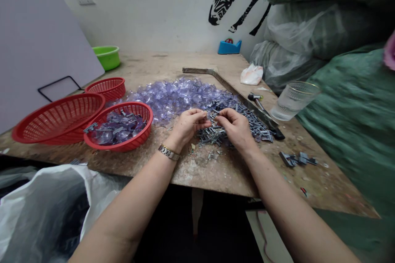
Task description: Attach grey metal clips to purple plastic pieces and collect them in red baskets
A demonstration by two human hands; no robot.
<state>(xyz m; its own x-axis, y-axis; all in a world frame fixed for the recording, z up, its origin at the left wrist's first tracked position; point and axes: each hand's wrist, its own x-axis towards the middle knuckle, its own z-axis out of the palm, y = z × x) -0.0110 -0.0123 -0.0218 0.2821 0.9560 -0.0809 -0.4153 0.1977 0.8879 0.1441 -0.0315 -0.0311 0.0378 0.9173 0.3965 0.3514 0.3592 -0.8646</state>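
Both hands meet in front of me, a short gap apart, over a heap of small grey plastic clips (262,125). My left hand (189,125), with a metal watch band (168,152) at the wrist, pinches with thumb and forefinger; what lies in the pinch is too small to make out. My right hand (235,126) is closed in a pinch too, its fingertips on something small that I cannot name. Behind the hands spreads a pile of clear, purplish suction cups (166,98). To the left, a red basket (149,125) contains suction cups and grey clips.
Two more red baskets (55,117) stand left, a green basin (108,57) behind. A bent metal bar (226,86) borders the pile. At right are a screwdriver-like tool (259,100), a glass (293,100), grey pieces (298,159) and stacked sacks (348,102). A white bag (55,197) hangs front left.
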